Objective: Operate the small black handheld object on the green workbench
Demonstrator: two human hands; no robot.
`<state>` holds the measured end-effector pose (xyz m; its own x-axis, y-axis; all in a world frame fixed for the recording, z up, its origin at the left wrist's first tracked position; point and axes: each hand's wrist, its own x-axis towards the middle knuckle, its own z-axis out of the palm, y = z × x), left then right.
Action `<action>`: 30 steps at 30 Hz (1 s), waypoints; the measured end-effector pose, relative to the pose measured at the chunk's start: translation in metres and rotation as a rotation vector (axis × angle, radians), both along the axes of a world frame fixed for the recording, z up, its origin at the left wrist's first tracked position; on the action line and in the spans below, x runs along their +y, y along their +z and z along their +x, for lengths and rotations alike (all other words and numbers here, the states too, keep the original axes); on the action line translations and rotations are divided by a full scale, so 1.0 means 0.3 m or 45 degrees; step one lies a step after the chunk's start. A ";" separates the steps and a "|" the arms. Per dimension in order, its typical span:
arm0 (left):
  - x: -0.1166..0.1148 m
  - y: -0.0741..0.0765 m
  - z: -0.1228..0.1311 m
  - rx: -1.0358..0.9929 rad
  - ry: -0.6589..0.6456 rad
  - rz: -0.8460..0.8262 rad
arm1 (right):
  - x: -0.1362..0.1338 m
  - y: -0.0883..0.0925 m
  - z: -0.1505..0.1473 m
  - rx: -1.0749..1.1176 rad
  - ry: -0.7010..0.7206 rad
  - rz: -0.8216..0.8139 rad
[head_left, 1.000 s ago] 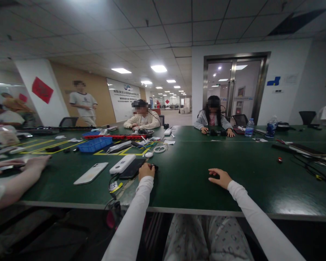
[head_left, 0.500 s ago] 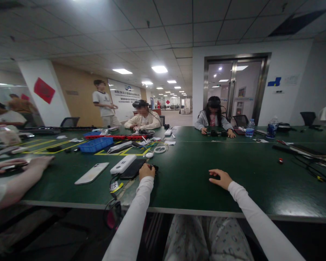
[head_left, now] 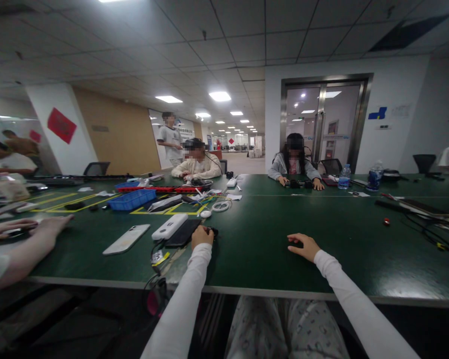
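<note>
Glass doors (head_left: 338, 127) stand in a white wall (head_left: 398, 85).

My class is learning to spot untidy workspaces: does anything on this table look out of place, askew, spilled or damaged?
Near the left hand, a black cable seems to hang over the front edge of the green table, which looks untidy. On the right, loose cables lie tangled. I see no spill.

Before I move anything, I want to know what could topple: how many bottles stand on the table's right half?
2, both beyond the right hand: a light-blue bottle near the person in grey, and a dark-blue bottle just right of it. Others could be hidden.
</note>
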<state>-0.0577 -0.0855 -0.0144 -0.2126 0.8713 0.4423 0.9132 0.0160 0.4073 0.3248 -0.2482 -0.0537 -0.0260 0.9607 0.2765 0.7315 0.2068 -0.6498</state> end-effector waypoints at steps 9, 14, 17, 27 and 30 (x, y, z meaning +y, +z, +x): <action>0.023 -0.018 -0.008 0.064 -0.021 -0.023 | -0.003 0.003 -0.007 -0.021 -0.005 0.057; 0.002 -0.006 -0.003 0.066 -0.062 -0.051 | -0.004 0.005 -0.005 -0.023 -0.009 0.036; -0.013 0.002 0.014 0.068 -0.119 -0.075 | -0.001 0.003 -0.003 -0.037 -0.010 0.031; -0.145 -0.024 0.338 0.032 -0.590 -0.086 | 0.003 0.004 0.002 -0.055 -0.005 0.034; -0.229 -0.041 0.505 -0.012 -0.813 -0.094 | 0.007 -0.001 0.003 -0.048 -0.005 0.045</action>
<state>0.0938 -0.1542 -0.0268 0.3545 0.8558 0.3767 0.7487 -0.5011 0.4339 0.3258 -0.2461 -0.0540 -0.0337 0.9505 0.3088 0.7561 0.2263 -0.6141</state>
